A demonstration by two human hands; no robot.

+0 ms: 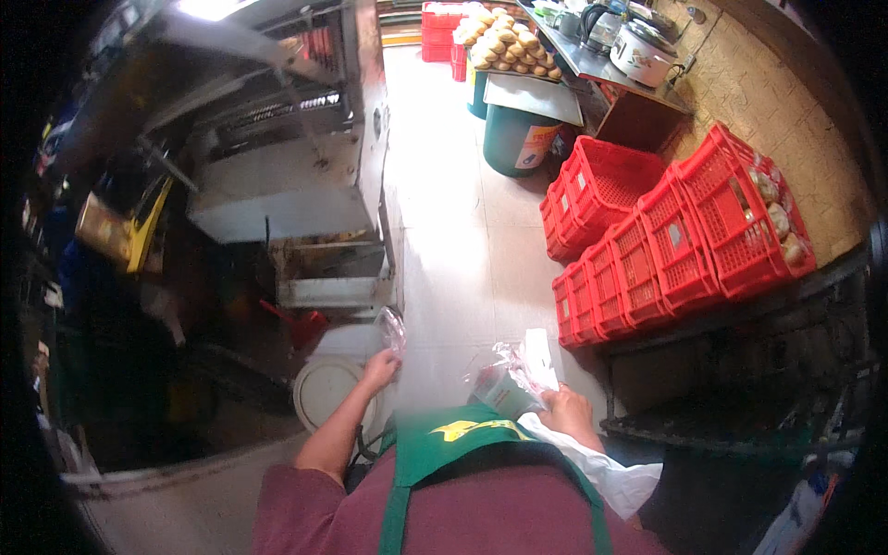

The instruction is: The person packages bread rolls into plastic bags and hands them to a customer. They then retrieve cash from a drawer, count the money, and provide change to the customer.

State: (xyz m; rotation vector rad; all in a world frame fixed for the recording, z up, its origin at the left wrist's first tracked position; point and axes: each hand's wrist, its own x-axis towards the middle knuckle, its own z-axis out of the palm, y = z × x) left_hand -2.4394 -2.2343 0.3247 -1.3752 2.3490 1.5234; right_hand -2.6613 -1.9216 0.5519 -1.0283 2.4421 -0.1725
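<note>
My left hand (pixel 381 370) hangs at my left side, its fingers closed on a crumpled clear plastic bag (pixel 392 331) that sticks up past the fingertips. In front of my right hip, my right hand (pixel 569 413) grips a bunch of plastic bags (pixel 520 377), partly clear and partly white. A white cloth or sheet (pixel 610 481) trails below that hand; I cannot tell whether it is part of the bunch. My green apron (pixel 476 444) lies behind both hands. A round whitish lid or stool top (pixel 328 393) is close beside my left forearm.
Red plastic crates (pixel 680 236) are stacked along the right, above a dark rack (pixel 731 407). Ahead, bread rolls (pixel 509 46) are piled over green bins (pixel 509 139). A rice cooker (pixel 645 54) stands on a steel table. Metal machinery (pixel 277 194) lines the left of the tiled floor (pixel 449 240).
</note>
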